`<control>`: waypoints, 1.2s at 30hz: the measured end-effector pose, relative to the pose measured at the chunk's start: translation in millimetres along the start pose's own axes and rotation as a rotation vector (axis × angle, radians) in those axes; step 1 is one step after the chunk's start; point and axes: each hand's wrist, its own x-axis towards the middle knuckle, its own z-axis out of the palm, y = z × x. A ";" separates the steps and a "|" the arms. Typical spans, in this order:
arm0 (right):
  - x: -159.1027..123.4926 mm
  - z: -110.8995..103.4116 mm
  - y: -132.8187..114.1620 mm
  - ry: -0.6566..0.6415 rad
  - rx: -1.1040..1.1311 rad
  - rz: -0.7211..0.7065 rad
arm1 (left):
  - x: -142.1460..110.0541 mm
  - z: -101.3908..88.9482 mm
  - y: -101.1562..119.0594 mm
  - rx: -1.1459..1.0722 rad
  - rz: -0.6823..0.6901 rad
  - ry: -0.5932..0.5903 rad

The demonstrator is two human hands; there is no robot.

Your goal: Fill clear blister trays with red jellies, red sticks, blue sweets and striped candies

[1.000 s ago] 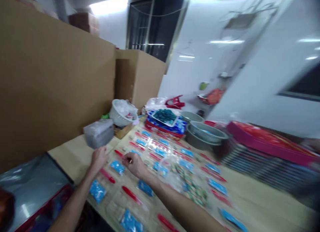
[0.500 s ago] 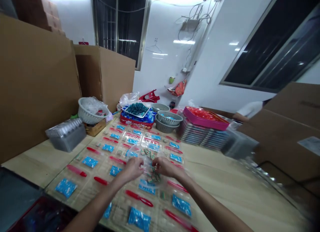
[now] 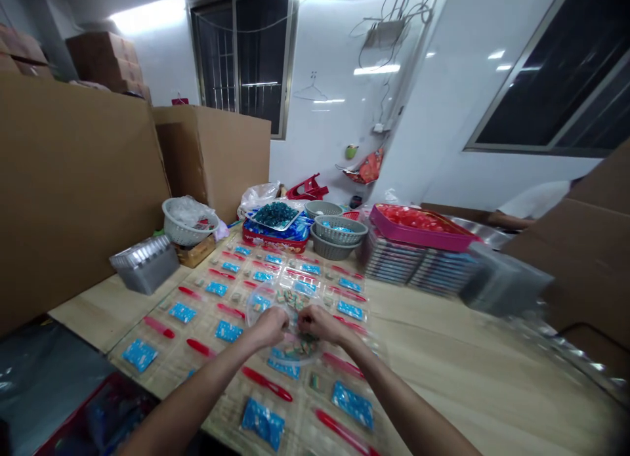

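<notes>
A round clear tub (image 3: 252, 311) sits over the middle of the laid-out trays, with several small green-and-tan striped pieces (image 3: 300, 346) inside. My left hand (image 3: 272, 325) is over the tub, its fingers curled into a pinch. Close to it, my right hand (image 3: 317, 321) pinches with fingertips pointing down among the pieces. What either hand holds is too small or hidden to make out. Around the tub lie rows of clear plastic trays (image 3: 300, 398) carrying blue packets (image 3: 353, 403) and red pen-like tools (image 3: 267, 383).
At the back stand grey baskets (image 3: 339, 229), a red tin (image 3: 275, 243) with blue packets and a dish of teal pieces, and a pink tray (image 3: 423, 229) on stacked packs. Clear plastic stacks (image 3: 147, 266) stand left. Cardboard (image 3: 73, 180) walls the left; another person's arm (image 3: 512, 220) shows at right.
The view has shifted, so the background sits further right. Both hands stay over the tub, now a little closer together, fingers still pinched.
</notes>
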 end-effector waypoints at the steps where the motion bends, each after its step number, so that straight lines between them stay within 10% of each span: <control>1: -0.5 -2.7 0.0 -0.059 0.031 -0.012 | 0.9 -3.1 -0.7 0.026 0.012 -0.056; 6: -4.2 -0.6 -9.9 -0.212 -0.002 0.032 | 2.9 -3.9 2.9 0.158 0.087 -0.322; 36: -13.3 23.2 1.5 0.014 -0.009 0.072 | -11.7 11.2 12.9 0.346 0.153 -0.222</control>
